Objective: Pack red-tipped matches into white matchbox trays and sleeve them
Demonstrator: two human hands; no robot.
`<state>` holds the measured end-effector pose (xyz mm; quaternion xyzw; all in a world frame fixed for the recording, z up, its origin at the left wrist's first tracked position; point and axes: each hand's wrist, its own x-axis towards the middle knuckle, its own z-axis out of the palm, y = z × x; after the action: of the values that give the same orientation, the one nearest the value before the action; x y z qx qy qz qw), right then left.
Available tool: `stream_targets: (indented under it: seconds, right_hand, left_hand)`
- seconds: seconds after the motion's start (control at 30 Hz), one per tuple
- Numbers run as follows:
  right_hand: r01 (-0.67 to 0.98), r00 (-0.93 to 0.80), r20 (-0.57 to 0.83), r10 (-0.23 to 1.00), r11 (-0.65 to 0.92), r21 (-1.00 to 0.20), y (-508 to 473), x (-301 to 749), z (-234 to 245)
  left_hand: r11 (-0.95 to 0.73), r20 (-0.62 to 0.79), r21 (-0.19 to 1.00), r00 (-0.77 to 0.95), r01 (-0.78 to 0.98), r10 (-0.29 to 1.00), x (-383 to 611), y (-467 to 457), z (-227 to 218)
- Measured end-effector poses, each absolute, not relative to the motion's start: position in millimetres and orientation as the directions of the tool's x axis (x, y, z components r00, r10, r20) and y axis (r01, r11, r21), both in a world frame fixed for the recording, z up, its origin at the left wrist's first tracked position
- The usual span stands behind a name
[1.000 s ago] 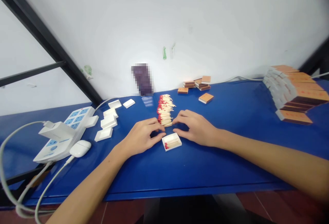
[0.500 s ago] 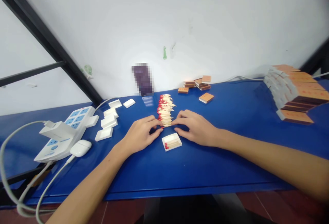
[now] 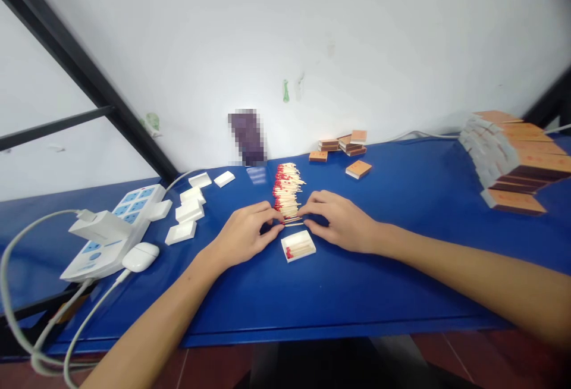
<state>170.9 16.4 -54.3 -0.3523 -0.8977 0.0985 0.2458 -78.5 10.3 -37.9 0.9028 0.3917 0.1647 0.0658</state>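
A row of red-headed matches (image 3: 289,190) lies piled on the blue table, heads to the left. At its near end, a few matches (image 3: 293,223) lie slightly apart from the pile, spanning the space between my hands. My left hand (image 3: 247,231) has its thumb and index fingertip closed around their red heads. On the right, my right hand (image 3: 336,219) holds thumb and index finger at their plain ends. Just in front sits an open white matchbox tray (image 3: 307,253) with several matches along its near side.
White matchbox trays (image 3: 190,210) lie at the left, beside a power strip (image 3: 143,204) with cables and a white earbud case (image 3: 140,257). Orange matchboxes (image 3: 358,169) rest near the wall. A large matchbox stack (image 3: 530,151) stands far right. A pixelated dark object (image 3: 250,137) leans on the wall.
The few matches between my fingertips have come slightly away from the pile, toward the tray. My hands have barely moved.
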Motion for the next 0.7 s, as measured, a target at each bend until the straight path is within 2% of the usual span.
stream_targets:
  seconds: [0.7]
  right_hand:
    - [0.589, -0.644, 0.347, 0.682, 0.731, -0.344, 18.0, 171.6, -55.0]
  left_hand:
    - [-0.686, 0.256, 0.213, 0.638, 0.696, 0.726, -78.9, 8.0, -32.0]
